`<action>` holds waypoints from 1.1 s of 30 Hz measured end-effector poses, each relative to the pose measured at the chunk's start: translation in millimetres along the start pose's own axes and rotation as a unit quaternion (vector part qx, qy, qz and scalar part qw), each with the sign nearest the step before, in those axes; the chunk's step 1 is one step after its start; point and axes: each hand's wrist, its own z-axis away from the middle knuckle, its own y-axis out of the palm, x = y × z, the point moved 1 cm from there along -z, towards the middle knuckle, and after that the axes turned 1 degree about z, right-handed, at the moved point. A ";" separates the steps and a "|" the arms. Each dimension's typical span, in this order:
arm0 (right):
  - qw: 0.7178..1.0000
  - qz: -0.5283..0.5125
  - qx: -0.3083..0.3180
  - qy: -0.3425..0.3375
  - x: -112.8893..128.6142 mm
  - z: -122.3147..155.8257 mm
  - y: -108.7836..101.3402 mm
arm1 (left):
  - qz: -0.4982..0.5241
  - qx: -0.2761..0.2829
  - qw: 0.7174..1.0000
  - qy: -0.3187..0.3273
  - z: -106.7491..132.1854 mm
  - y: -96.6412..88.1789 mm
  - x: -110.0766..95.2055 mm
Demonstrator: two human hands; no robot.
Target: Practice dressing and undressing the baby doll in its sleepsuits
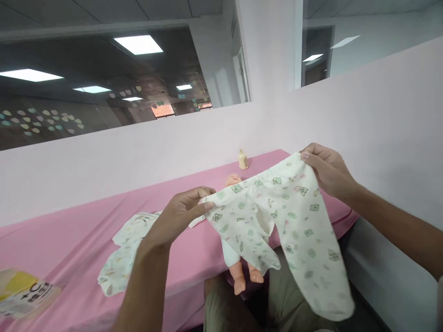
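Observation:
Stretched between my hands is a pair of white baby pants (297, 216) printed with small green and pink animals. My left hand (180, 210) pinches one end of the waistband. The other end is gripped by my right hand (327, 168), higher and farther right. Both legs of the pants hang down, and an opening shows at the crotch. Behind them lies a baby doll (238, 272) on the pink sheet; its feet and the top of its head show, while the pants hide most of its body.
A pink sheet (86, 230) covers the surface against the wall. Folded printed baby clothes (121, 258) lie left of my left forearm. A plastic package with yellow (26, 293) is at the lower left. A small cream bottle (243, 159) stands near the wall.

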 end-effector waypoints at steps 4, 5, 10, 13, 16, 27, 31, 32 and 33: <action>0.991 0.131 0.017 -0.030 15.7 5.5 -10.8 | -0.112 -0.024 0.993 -0.007 6.8 -12.3 -16.3; 0.982 0.181 0.049 -0.032 16.1 7.7 -13.1 | -0.110 -0.027 0.994 -0.006 8.9 -14.7 -18.8; 0.902 0.335 0.272 0.003 11.0 25.1 -9.6 | -0.095 0.038 0.994 0.034 12.5 -4.4 -29.6; 0.904 0.283 0.322 -0.019 17.9 40.5 14.6 | -0.134 0.132 0.978 0.085 7.9 23.4 -40.3; 0.916 0.201 0.345 -0.032 27.5 53.7 45.5 | -0.179 0.191 0.956 0.132 5.9 49.0 -51.3; 0.882 -0.096 0.404 0.223 11.4 56.2 39.0 | -0.172 0.178 0.966 0.078 12.8 33.9 -49.0; 0.845 -0.068 0.486 0.212 -1.2 67.3 63.5 | -0.171 0.241 0.947 0.129 7.9 61.3 -54.8; 0.845 -0.049 0.498 0.187 -5.4 70.5 70.2 | -0.176 0.250 0.941 0.145 7.3 69.6 -56.7; 0.853 -0.025 0.497 0.156 -9.9 73.4 75.5 | -0.182 0.256 0.935 0.162 7.2 77.7 -58.3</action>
